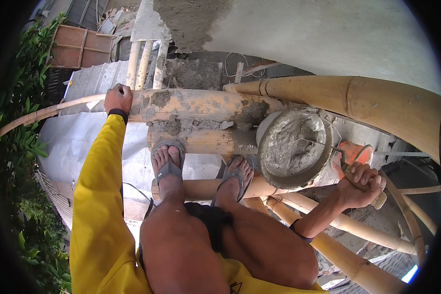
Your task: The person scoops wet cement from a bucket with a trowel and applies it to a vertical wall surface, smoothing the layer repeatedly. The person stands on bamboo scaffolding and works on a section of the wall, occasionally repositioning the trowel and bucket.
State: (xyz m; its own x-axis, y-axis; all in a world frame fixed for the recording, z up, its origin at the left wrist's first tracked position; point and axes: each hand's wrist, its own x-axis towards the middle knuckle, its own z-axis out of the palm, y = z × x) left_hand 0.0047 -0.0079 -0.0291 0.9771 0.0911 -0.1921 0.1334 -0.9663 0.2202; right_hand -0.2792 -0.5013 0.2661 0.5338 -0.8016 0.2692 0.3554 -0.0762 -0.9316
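Grey wall point(338, 44) rises beyond bamboo poles point(397, 108). From far, I see the right hand point(362, 185) gripping the trowel point(379, 201), its metal reaching over the mortar bucket point(267, 169); left hand point(118, 99) curls its fingers onto a stained pole point(196, 101).

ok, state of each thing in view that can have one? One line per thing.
Left hand: curled over the bamboo's left end
Right hand: closed on the trowel handle
Trowel: held, blade end at the bucket, not clearly visible
Bucket: open, rim caked
Mortar: wet-looking, in the bucket
Bamboo: mortar-smeared
Sandals: worn
Wall: mostly pale, dark patch at left
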